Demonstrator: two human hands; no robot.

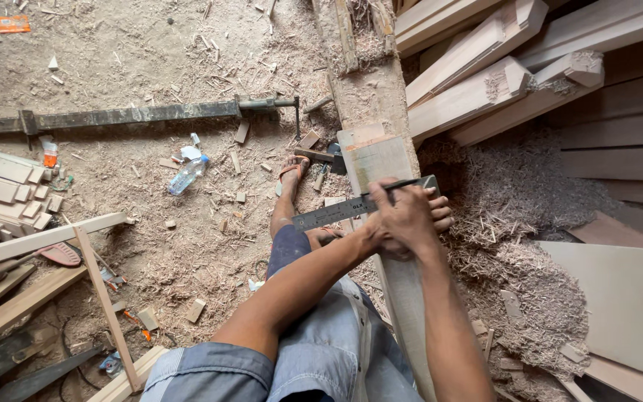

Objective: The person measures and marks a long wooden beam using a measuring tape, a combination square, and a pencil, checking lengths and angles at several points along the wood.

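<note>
Both hands meet over the long plank running away from the person, the left hand pressing a steel square laid crosswise on it, the right hand with fingers closed on a pencil at the blade's edge.

— What packaging do we have on the ground here?

— We see a clear plastic bottle lying on its side in the sawdust, left of the foot, with a crumpled white and pale blue scrap just above it.

— Anything else?

— We spot a small orange and white packet near the stacked boards at the left, just under the long metal bar. There is also a flat orange wrapper in the top left corner.

— Any signs or screens?

— We find none.
</note>
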